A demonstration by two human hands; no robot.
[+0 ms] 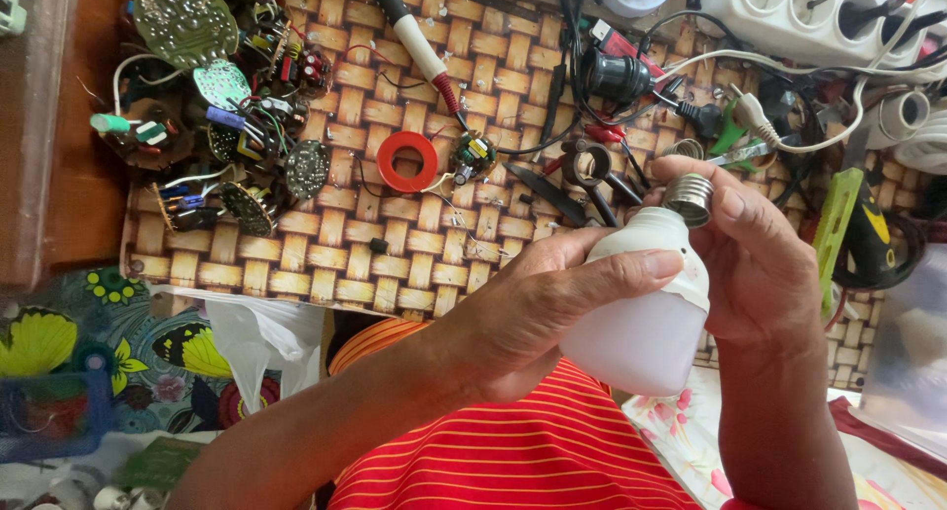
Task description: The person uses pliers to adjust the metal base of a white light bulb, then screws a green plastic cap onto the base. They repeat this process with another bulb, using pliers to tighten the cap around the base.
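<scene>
Woven bamboo matting [326,263] covers the counter in front of me, the biggest thing here, its tan strips crossing in a basket pattern under all the clutter. On its far left lies a heap of round LED circuit boards [212,106] with loose wires and small parts tangled among them. At the far right edge sits a white power strip [789,7] with cables plugged in, and a white cable runs from it across the mat. Closer to me, held up above the mat's near edge, is a white LED bulb [646,313], its dome pointing toward my red striped shirt [523,451] and its metal screw base [688,198] tilted away from me. My left hand [533,318] wraps the bulb's body from the left, clenched on it with the thumb lying across the white housing just below the base. My right hand [760,263] closes on the same bulb from the right, the thumb resting beside the screw base and the fingers behind the housing. Further off on the mat lie a soldering iron [414,36] with a white and red handle, black pliers [592,180], a black lamp socket [617,76], a red roll of tape [407,162], and beside that a small driver board [475,155].
</scene>
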